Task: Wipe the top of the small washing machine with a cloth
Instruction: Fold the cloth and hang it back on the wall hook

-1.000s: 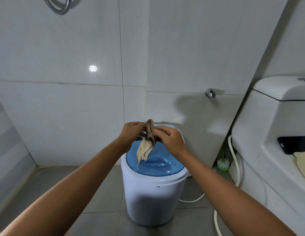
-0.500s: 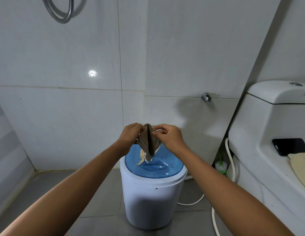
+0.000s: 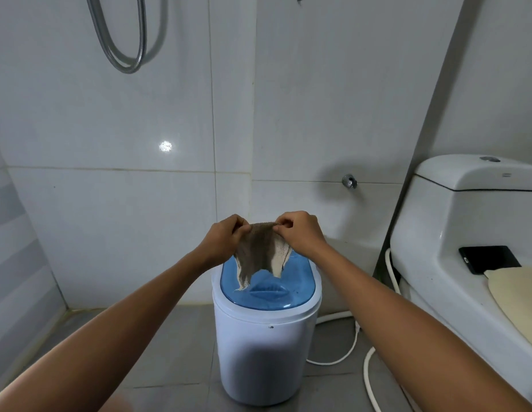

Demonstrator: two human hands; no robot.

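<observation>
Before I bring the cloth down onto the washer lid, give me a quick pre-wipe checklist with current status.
1. Cloth held: left hand and right hand each pinch its top edge: ok.
2. Cloth spread open, not bunched: ok.
3. Cloth above the blue lid: ok.
4. Lid free of loose objects: ok.
5. Cloth touching lid yet: cannot tell; its lower tip hangs close.
6. Phone on the toilet, clear of the wipe path: ok.
</observation>
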